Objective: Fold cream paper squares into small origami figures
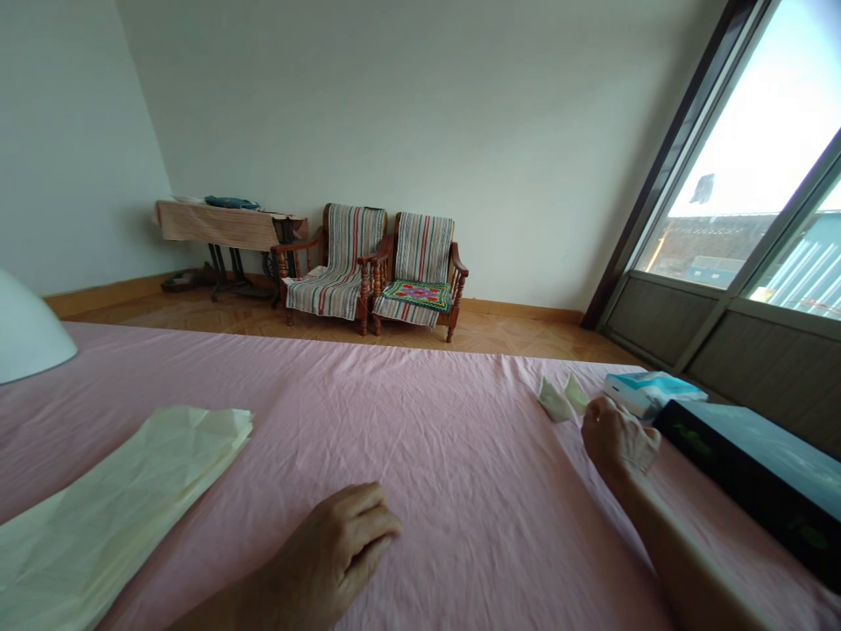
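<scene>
- We've got a pink sheet [427, 438] across the whole surface, a bit wrinkled.
- Cream paper stack [118, 499] at 8 o'clock, white dome [26, 333] at 10.
- Two small folded papers [561, 399] at 2, with a light-blue box [647, 390] and a dark box [755, 473] toward 3.

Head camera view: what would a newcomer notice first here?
The broad pink sheet fills the foreground, with the left hand resting on it near the bottom middle and the right hand out by two folded papers and a light blue box at right. A pale paper stack lies at left; two striped armchairs stand against the far wall.
</scene>
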Tool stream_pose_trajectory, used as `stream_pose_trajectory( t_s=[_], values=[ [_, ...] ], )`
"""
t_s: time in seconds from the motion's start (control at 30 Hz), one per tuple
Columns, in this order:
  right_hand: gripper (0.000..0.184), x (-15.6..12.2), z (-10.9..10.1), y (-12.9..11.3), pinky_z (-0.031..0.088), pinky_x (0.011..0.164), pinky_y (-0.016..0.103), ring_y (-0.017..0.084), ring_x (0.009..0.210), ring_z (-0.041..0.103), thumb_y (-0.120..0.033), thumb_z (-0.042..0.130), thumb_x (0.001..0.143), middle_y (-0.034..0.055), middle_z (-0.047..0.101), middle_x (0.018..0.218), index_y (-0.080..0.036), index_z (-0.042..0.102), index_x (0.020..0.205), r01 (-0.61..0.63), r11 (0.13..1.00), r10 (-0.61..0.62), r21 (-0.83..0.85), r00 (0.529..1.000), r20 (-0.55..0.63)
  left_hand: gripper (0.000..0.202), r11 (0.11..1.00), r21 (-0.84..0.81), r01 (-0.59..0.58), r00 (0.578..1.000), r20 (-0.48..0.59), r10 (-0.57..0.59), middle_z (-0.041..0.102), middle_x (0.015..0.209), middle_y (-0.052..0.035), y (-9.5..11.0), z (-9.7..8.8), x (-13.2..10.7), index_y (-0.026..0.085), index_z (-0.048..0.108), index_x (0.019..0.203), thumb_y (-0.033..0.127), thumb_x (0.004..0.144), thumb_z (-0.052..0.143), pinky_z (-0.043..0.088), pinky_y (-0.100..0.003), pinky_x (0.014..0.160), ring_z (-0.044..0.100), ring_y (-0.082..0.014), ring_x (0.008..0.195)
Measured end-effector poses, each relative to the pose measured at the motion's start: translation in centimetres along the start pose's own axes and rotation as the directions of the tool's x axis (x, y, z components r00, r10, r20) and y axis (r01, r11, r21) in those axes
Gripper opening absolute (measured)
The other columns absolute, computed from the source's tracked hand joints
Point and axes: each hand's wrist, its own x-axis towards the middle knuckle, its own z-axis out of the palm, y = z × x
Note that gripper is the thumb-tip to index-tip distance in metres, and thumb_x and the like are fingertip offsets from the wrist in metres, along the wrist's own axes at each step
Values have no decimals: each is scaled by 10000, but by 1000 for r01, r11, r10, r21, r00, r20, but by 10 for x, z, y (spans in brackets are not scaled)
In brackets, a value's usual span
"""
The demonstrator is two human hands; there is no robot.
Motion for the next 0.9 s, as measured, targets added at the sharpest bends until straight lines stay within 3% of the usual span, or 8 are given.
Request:
stream_pose_trajectory(
  t_s=[0.43, 0.67, 0.9],
  values=[
    [306, -5, 1, 5, 300, 747, 397, 266, 873, 586, -231, 357, 910, 102, 655, 874, -201, 645, 811, 19, 1000, -19, -23, 1000, -11, 241, 1000, -27, 4, 1000, 1, -3, 578, 888, -15, -2, 1, 2, 201, 613, 926, 29, 890, 447, 443, -249, 758, 568, -152, 839],
    [326, -13, -3, 3, 306, 781, 389, 288, 1003, 522, -272, 471, 830, 129, 610, 1063, -183, 608, 1112, 44, 999, -46, -32, 996, -80, 247, 1000, -25, 17, 1000, -5, -17, 586, 894, -3, -6, 5, -1, 223, 610, 926, 42, 903, 443, 446, -242, 775, 576, -144, 846],
    [268, -21, -2, -10, 291, 797, 390, 275, 1001, 486, -253, 497, 830, 93, 610, 1016, -221, 644, 1052, 151, 988, -154, -37, 984, -87, 245, 1000, -19, 4, 999, -34, -5, 593, 886, -2, -9, 8, 0, 224, 617, 925, 49, 904, 447, 451, -231, 764, 582, -140, 831]
  ],
)
